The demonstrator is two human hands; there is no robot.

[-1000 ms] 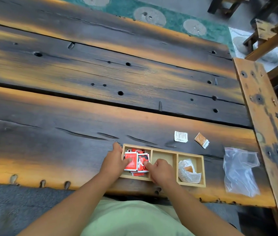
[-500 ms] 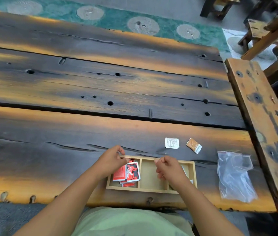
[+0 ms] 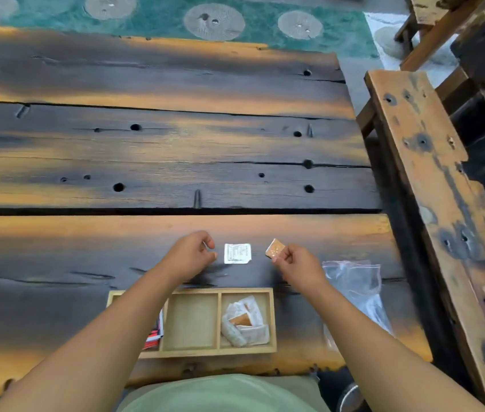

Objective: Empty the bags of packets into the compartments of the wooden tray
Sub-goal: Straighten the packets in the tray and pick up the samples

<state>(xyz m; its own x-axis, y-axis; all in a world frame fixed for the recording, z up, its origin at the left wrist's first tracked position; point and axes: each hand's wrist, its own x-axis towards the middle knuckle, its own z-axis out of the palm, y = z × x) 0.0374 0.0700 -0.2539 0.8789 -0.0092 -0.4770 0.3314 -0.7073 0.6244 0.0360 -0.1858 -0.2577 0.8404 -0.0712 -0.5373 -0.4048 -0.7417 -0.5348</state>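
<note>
The wooden tray [image 3: 219, 323] with three compartments lies at the table's near edge. Red packets [image 3: 154, 334] fill its left compartment, mostly hidden by my left forearm. Its middle compartment holds nothing, and a small clear bag of packets [image 3: 245, 324] sits in the right one. Beyond the tray, my right hand [image 3: 299, 264] pinches an orange-brown packet [image 3: 275, 248] just above the table. A white packet [image 3: 237, 253] lies flat between my hands. My left hand [image 3: 190, 252] hovers beside it, fingers curled, holding nothing that I can see.
An empty clear plastic bag [image 3: 357, 288] lies right of the tray. The dark plank table [image 3: 158, 162] stretches far ahead. A wooden bench [image 3: 431, 185] runs along the table's right side, with more wooden furniture behind it and a green rug beyond the far edge.
Both hands left the tray and reached forward to the loose packets. My right hand took hold of the orange-brown packet; my left hand came up beside the white one.
</note>
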